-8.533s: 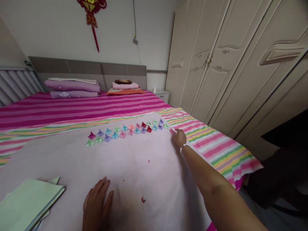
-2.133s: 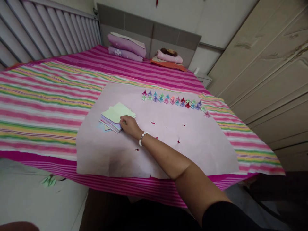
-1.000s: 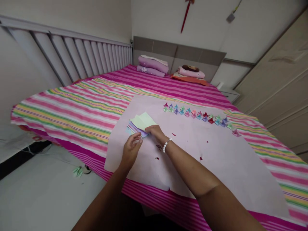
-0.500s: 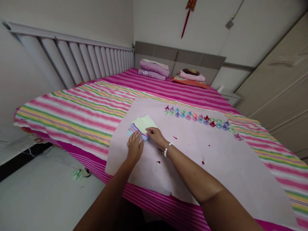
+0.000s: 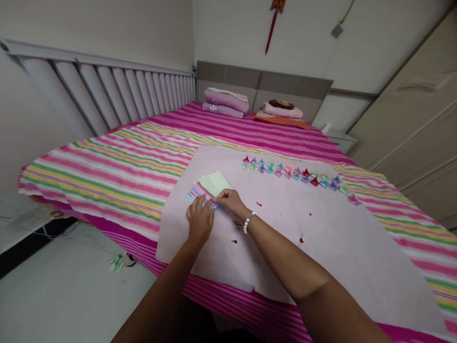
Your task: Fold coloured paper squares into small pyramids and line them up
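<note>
My left hand point(image 5: 200, 220) lies flat, fingers apart, on the near edge of the paper stack point(image 5: 213, 184). My right hand point(image 5: 230, 201) pinches its corner. The stack sits at the left of the pink sheet point(image 5: 285, 224).

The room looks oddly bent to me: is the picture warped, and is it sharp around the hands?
Head view: wide-angle warp bows the wardrobe and slatted panel at the edges; light is soft, without glare; left hand and right hand on the paper stack look fairly sharp.
</note>
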